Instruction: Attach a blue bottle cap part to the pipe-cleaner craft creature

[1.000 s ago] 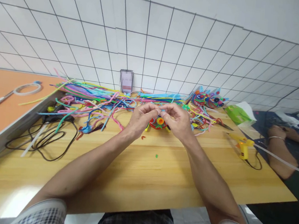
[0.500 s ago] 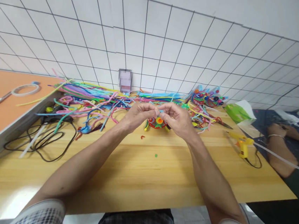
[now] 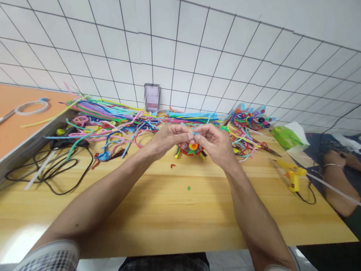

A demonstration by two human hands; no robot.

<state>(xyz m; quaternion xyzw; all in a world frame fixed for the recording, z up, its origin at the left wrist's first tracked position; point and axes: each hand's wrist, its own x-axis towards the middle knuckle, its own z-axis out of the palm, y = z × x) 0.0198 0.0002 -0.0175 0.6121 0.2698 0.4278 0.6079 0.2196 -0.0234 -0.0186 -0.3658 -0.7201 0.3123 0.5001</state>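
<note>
My left hand (image 3: pixel 166 140) and my right hand (image 3: pixel 215 144) meet above the wooden table (image 3: pixel 161 206), fingertips pinched together on a short light-blue pipe cleaner (image 3: pixel 193 133). Just behind and below the hands lies a small round craft piece (image 3: pixel 192 148) in red, orange and green. A big heap of coloured pipe cleaners (image 3: pixel 121 119) spreads across the back of the table to the left of my hands.
A yellow glue gun (image 3: pixel 293 177) with its cord lies at the right. Black cables (image 3: pixel 52 168) coil at the left beside an orange board (image 3: pixel 6 123). Two finished colourful figures (image 3: pixel 251 119) stand near the wall. Another person's forearm (image 3: pixel 338 185) rests at the far right.
My two hands have stayed together at the same spot, the fingers shifting only slightly on the blue pipe cleaner. Nothing else has moved.
</note>
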